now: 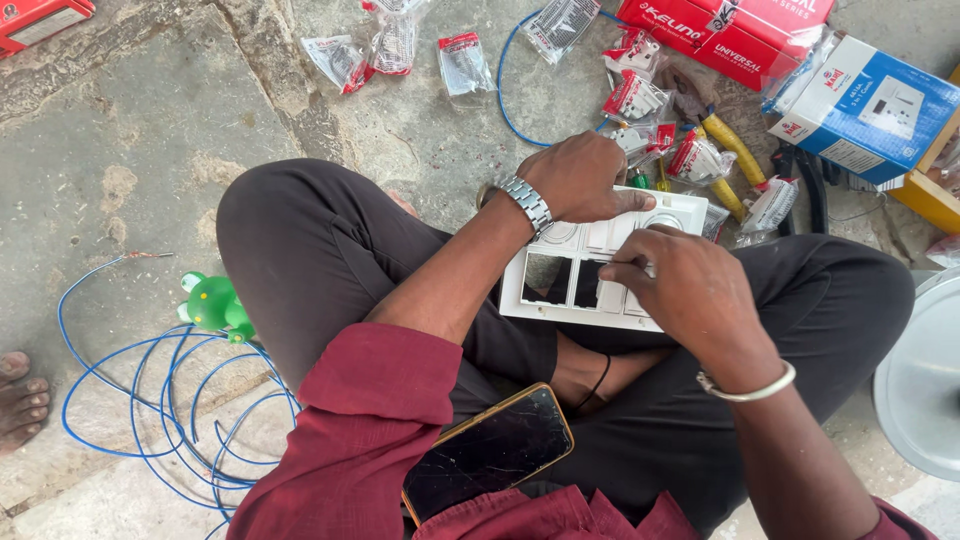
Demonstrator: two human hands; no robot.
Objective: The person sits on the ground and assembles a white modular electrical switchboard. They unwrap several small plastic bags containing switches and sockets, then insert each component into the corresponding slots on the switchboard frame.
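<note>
1. A white switch plate [560,290] with several rectangular openings is held over the lap of a person seated cross-legged on a stone floor [130,130].
2. The left hand [580,178] is laid on the far edge of the plate, fingers curled and pressed against it, so that the plate is steadied; a metal watch [526,203] is worn on that wrist.
3. The right hand [690,290] is closed over the near right part of the plate, with the fingertips pinched at one of the openings; what is pinched there cannot be told, since it is too small and partly hidden.
4. A thin metal bangle [745,388] is worn on the right wrist.
5. A dark phone [490,450] is rested on the lap, near the maroon sleeve [370,420].
6. Loose coils of blue wire [160,400] are spread on the floor well to the left, with a green plastic object [215,303] just beside them.
7. Small packaged parts in clear bags [640,100] are scattered beyond the plate, next to a blue and white box [870,105] and a red box [720,30].
8. Another person's bare foot [20,400] is seen at the left edge.
</note>
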